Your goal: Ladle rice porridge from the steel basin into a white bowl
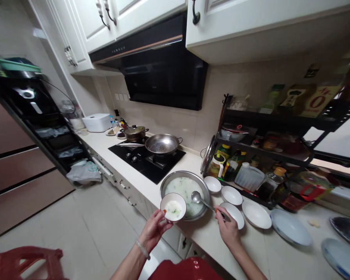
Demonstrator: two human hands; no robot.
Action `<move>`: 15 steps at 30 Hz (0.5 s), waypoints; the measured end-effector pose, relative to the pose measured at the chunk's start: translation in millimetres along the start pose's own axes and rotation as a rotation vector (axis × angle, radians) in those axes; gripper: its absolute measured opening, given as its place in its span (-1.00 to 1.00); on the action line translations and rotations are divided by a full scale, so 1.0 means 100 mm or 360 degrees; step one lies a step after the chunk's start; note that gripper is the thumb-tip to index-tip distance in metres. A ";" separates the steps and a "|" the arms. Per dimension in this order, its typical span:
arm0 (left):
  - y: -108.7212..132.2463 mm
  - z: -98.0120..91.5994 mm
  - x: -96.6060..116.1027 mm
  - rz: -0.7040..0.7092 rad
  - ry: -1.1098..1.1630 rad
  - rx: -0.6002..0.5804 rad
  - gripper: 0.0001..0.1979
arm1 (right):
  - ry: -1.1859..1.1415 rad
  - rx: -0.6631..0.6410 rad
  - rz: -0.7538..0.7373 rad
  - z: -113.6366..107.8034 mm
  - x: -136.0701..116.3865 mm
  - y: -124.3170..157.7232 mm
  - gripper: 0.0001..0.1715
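My left hand (155, 228) grips a small white bowl (173, 207) by its rim and side, and some pale soup with green bits lies inside. That bowl is over the near left edge of a large metal basin (203, 182) of the same whitish soup (177, 186). In my right hand (226, 228) is the handle of a metal ladle (196, 197), whose head is at the soup's surface on the basin's right side. White bowls (231, 195) stand just right of the basin, close to my right hand.
Behind the basin is a black gas stove (140, 161) with a frying pan (162, 144) and a lidded pot (135, 133). A black rack (265, 151) of bottles lines the wall at right. Plates (291, 227) lie along the counter. A red stool (29, 260) is at lower left.
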State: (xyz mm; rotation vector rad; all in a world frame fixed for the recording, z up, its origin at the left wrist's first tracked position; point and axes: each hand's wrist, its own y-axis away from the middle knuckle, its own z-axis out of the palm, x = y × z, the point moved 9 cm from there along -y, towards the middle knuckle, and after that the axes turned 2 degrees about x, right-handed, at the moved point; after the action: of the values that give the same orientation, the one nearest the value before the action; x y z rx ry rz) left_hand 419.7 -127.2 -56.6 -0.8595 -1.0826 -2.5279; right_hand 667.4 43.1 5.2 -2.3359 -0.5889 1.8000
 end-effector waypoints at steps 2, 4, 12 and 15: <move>0.00 -0.01 0.00 0.0000 0.0002 0.0007 -0.82 | -0.0005 -0.0021 -0.0021 0.03 0.04 0.00 -0.62; -0.01 -0.02 0.00 0.0000 0.0003 0.0018 -0.83 | -0.0018 -0.0030 -0.0006 0.07 0.09 0.00 -0.62; -0.03 -0.03 0.03 -0.0001 0.0016 0.0018 -0.84 | -0.0305 0.0205 0.0578 -0.01 0.39 0.01 -0.54; -0.04 -0.02 0.04 -0.0001 0.0013 0.0002 -0.83 | -0.0490 0.0343 0.0757 -0.04 0.40 0.04 -0.50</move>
State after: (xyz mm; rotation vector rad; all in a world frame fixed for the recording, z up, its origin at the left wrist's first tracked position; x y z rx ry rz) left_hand 414.1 -126.3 -57.4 -0.8480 -1.0824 -2.5288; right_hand 680.6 55.0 -31.5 -2.1932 0.1537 2.3080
